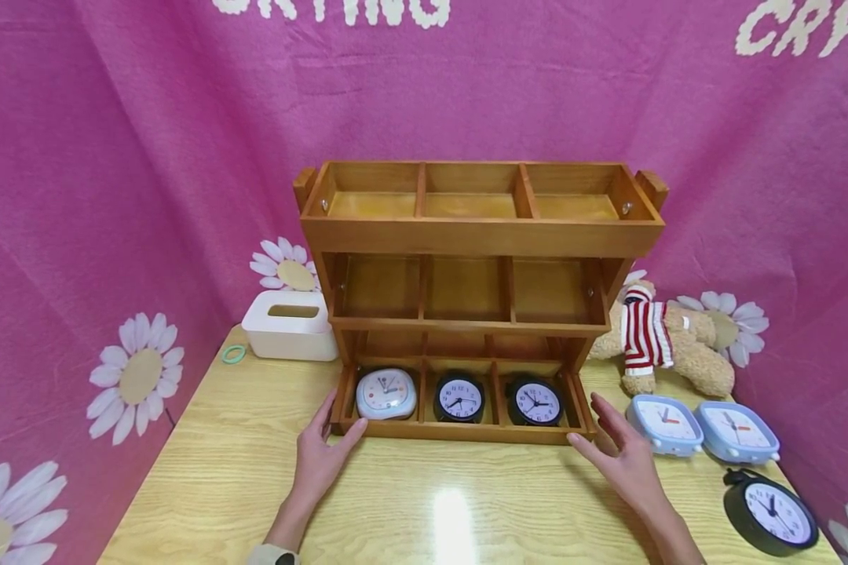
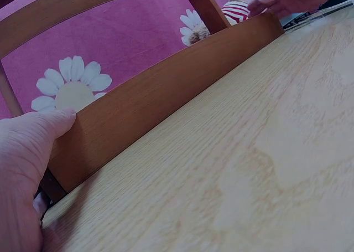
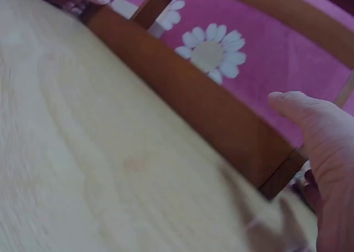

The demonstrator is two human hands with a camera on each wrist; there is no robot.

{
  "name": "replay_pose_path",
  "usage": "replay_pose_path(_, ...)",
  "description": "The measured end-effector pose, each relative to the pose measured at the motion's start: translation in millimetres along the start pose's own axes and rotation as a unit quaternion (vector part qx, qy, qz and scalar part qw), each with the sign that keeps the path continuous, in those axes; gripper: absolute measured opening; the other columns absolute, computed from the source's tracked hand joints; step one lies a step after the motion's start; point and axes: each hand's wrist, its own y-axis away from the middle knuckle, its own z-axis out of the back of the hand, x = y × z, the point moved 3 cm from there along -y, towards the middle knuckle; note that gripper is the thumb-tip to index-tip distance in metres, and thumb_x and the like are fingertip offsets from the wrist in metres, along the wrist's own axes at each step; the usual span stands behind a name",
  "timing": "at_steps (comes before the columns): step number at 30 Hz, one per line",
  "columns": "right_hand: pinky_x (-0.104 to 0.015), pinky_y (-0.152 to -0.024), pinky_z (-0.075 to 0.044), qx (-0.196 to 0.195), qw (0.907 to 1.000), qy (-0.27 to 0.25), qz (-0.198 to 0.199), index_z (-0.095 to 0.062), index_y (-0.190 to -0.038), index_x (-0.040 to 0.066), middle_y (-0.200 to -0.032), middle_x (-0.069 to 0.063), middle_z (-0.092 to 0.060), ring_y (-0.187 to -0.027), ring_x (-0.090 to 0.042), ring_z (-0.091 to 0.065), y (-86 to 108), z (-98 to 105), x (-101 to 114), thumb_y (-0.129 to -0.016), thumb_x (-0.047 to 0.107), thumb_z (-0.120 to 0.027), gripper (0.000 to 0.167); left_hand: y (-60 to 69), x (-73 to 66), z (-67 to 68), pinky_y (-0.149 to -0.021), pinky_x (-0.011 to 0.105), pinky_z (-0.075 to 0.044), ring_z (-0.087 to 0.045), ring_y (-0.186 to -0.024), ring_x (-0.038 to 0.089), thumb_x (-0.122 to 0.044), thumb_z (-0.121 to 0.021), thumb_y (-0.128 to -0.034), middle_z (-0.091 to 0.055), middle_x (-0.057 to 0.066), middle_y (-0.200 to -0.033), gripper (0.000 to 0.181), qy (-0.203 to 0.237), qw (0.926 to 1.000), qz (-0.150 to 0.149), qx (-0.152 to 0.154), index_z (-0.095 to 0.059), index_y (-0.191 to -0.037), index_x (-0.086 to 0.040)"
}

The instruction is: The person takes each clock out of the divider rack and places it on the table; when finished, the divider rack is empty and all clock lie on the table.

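Head view: wooden shelf (image 1: 480, 237) stands mid-table, three tiers, bottom one nearest me; table (image 1: 396, 486) is light wood. From my end, left hand (image 1: 318, 459) is at the shelf's front left corner, thumb at the front board (image 1: 459, 433), fingers along the outer side, thumb and fingers well apart. Can't tell how hard it presses. Right hand (image 1: 629, 463) is by the front right corner, fingers and thumb spread wide, nothing held; right wrist view has its thumb just off the wood.

Bottom tier, one clock per compartment: white clock (image 1: 386, 394) left, black-rimmed clock (image 1: 460, 399) middle, second black-rimmed clock (image 1: 535, 402) right.

Right side is crowded. Light-blue clock (image 1: 667, 424) sits just beside the back of my right hand, tight for any outward move; another light-blue clock (image 1: 737, 432) is next to it, and a black alarm clock (image 1: 773, 514) lies nearer, toward the right table edge. Behind them a teddy bear (image 1: 656, 337) in a red-and-white striped top lies on its side, partly hidden by the shelf.

Left side: white tissue box (image 1: 290, 336) close against the shelf, contact unclear; green ring (image 1: 233, 362) near the box's left end. Pink curtain (image 1: 537, 94) with daisies and white lettering hangs right behind everything.
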Motion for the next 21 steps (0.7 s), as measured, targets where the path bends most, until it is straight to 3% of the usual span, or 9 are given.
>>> replay_pose_path(4,-0.007,-0.104,-0.042,-0.016,0.9987,-0.046,-0.013,-0.05,-0.153,0.0,-0.154,-0.025,-0.05,-0.131,0.003,-0.052,-2.7,-8,-12,-0.089,0.004,-0.083,0.072,-0.5,0.7,-0.9,-0.118,0.048,-0.038,-0.041,-0.148,0.036,-0.026,-0.085,-0.0902,-0.044,0.022,-0.159,0.08,-0.007,1.0,0.0,-0.002,-0.046,-0.157,-0.004)
replay_pose_path(6,-0.006,-0.103,-0.042,-0.021,0.9978,-0.061,-0.016,-0.051,-0.152,0.0,-0.153,-0.026,-0.051,-0.127,0.011,-0.051,-3.2,-10,-16,-0.089,0.003,-0.082,0.07,0.1,1.3,-1.1,-0.118,0.048,-0.039,-0.042,-0.147,0.036,-0.025,-0.085,-0.0898,-0.044,0.022,-0.159,0.081,-0.01,0.9999,0.001,-0.005,-0.046,-0.157,-0.004)
replay_pose_path(13,-0.004,-0.1,-0.042,-0.027,0.9982,-0.051,-0.018,-0.053,-0.152,0.003,-0.152,-0.024,-0.053,-0.124,0.013,-0.051,-4.5,-13,-19,-0.089,0.007,-0.084,0.07,0.1,0.0,0.4,-0.118,0.05,-0.038,-0.044,-0.146,0.036,-0.023,-0.086,-0.0891,-0.048,0.023,-0.156,0.078,0.001,0.9999,0.001,-0.013,-0.049,-0.155,-0.004)
replay_pose_path(21,-0.004,-0.101,-0.041,-0.027,0.9983,-0.041,-0.031,-0.053,-0.151,0.002,-0.149,-0.026,-0.054,-0.124,0.015,-0.048,-3.3,-10,-19,-0.089,0.009,-0.084,0.07,-5.9,-9.2,4.4,-0.117,0.047,-0.041,-0.049,-0.142,0.037,-0.021,-0.086,-0.0886,-0.052,0.024,-0.153,0.079,-0.017,0.9998,-0.006,0.01,-0.048,-0.153,0.002)
